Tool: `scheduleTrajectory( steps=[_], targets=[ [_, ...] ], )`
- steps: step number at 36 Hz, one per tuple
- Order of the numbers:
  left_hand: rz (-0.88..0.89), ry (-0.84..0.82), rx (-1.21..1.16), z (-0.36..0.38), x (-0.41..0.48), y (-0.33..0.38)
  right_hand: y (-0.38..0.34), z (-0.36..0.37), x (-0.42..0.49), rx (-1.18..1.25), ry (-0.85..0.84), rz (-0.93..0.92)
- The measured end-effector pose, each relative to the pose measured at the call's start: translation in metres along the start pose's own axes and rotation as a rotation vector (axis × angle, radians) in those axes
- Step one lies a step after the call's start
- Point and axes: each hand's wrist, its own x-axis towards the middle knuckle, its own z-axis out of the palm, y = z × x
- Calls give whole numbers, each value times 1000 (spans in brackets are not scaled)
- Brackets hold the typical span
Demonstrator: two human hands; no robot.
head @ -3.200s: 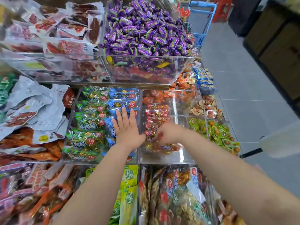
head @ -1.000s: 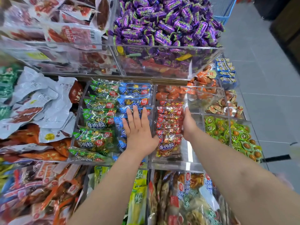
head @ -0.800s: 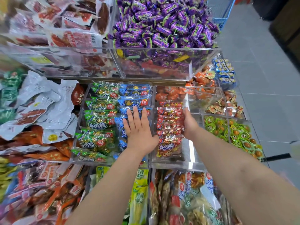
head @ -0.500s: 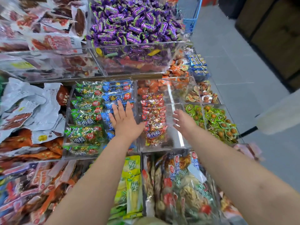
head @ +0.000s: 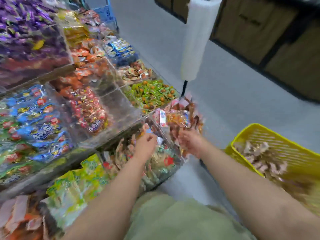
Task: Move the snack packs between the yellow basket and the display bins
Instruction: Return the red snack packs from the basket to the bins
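The whole view is blurred by motion. A yellow basket (head: 242, 134) stands low on the right with brownish snack packs (head: 259, 156) inside. My left hand (head: 146, 141) hovers over the lower front bin (head: 161, 163) of mixed packs, fingers somewhat curled. My right hand (head: 190, 142) is just right of it, below the corner bin of brown and red packs (head: 180, 116). The blur hides whether either hand holds a pack. The clear bin with the row of red packs (head: 86, 111) lies up and to the left of both hands.
Clear display bins run along the left: purple candies (head: 26, 23), blue and green packs (head: 31, 122), green-orange packs (head: 152, 94). A white roll of plastic bags (head: 197, 37) stands on a black post by the bins' corner. Grey floor stretches right toward dark cabinets (head: 277, 40).
The view swung right and down, bringing the yellow basket into sight. Both hands left the blue and red pack bins and moved down to the front corner bins.
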Motion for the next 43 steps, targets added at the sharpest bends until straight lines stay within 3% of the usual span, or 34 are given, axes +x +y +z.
scheduleTrajectory(
  steps=[3, 8, 13, 16, 22, 33, 37, 43],
  targets=[
    [-157, -199, 71, 43, -18, -32, 54, -70, -11, 42, 169, 90],
    [-284, -278, 231, 96, -56, -73, 147, -179, -55, 32, 374, 263],
    [-457, -310, 266, 139, -81, -95, 230, -262, -117, 32, 395, 523],
    [-453, -336, 346, 172, -92, -92, 250, -301, -138, 54, 442, 559],
    [-361, -458, 464, 238, -101, -57, 248, -349, -149, 169, 531, 425],
    [-257, -663, 667, 329, -78, 1, 207, -385, -140, -5, 426, 438],
    [-241, -728, 731, 354, -46, 23, 169, -406, -115, 36, 502, 358],
    [-215, -687, 735, 389, 22, 67, 123, -431, -76, 178, 581, 358]
  ],
)
